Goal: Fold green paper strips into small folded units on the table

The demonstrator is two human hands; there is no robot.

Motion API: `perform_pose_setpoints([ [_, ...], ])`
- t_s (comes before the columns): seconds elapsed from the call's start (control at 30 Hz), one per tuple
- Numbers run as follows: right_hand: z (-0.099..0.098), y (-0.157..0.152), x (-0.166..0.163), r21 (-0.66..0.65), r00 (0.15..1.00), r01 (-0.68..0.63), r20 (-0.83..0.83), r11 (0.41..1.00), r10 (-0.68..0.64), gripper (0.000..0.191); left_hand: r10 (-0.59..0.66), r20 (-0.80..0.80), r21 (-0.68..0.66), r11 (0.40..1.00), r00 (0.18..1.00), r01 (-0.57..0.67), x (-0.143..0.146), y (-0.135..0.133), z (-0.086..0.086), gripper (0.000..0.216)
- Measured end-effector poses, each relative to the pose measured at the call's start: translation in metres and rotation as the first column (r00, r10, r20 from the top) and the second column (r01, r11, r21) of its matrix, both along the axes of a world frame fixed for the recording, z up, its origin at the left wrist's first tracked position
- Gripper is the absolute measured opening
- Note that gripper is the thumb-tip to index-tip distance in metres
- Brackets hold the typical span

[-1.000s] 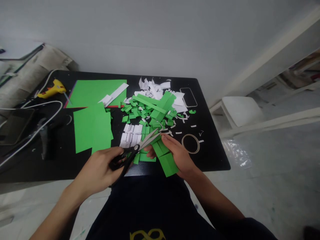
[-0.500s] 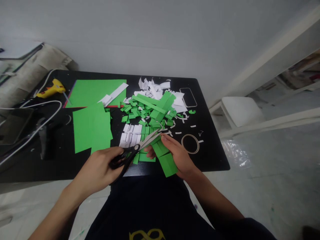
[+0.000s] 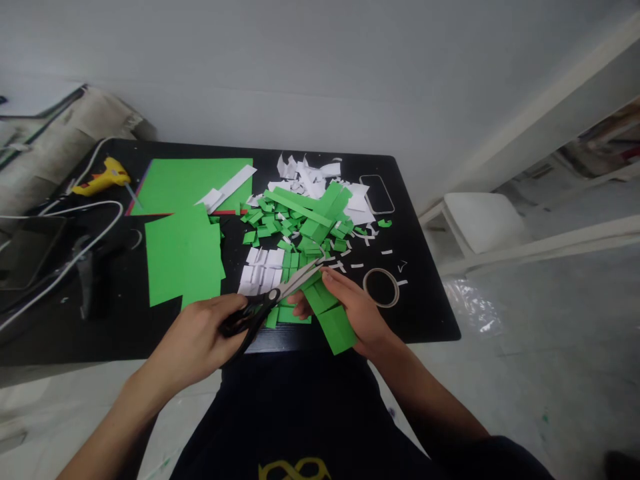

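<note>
My left hand [image 3: 213,333] is closed round the black handles of a pair of scissors [image 3: 274,293]. The blades point up and to the right, meeting the upper end of a folded green paper strip [image 3: 334,323]. That strip is pinched in my right hand [image 3: 353,303], thumb on top and fingers partly hidden behind it. Beneath the blades lie folded white paper pieces [image 3: 261,268] and green ones [image 3: 290,263] in rows. Just beyond them is a heap of small green paper cuttings [image 3: 267,219].
White scraps [image 3: 310,177] lie behind the heap. Green sheets [image 3: 180,257] are at left, near a yellow glue gun [image 3: 105,177] and a white cable [image 3: 113,223]. A tape roll [image 3: 381,288] and a phone-like frame [image 3: 377,194] lie right. A white stool [image 3: 483,220] stands beyond the black table [image 3: 430,313].
</note>
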State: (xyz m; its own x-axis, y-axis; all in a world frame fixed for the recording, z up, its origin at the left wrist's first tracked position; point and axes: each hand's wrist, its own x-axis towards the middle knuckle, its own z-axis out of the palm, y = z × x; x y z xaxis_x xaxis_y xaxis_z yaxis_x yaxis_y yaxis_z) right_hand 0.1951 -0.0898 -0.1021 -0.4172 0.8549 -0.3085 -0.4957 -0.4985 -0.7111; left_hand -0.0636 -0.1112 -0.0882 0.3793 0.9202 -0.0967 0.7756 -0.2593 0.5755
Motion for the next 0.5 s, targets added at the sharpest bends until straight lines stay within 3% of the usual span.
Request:
perform_pose_setpoints([
  [0.5,-0.0004,0.0009,0.0,-0.01,0.999,-0.019,-0.026,1.0,0.018,0.025,0.001,0.018,0.003,1.0,1.0,-0.001,-0.0027,-0.0016,-0.0039,0.03],
])
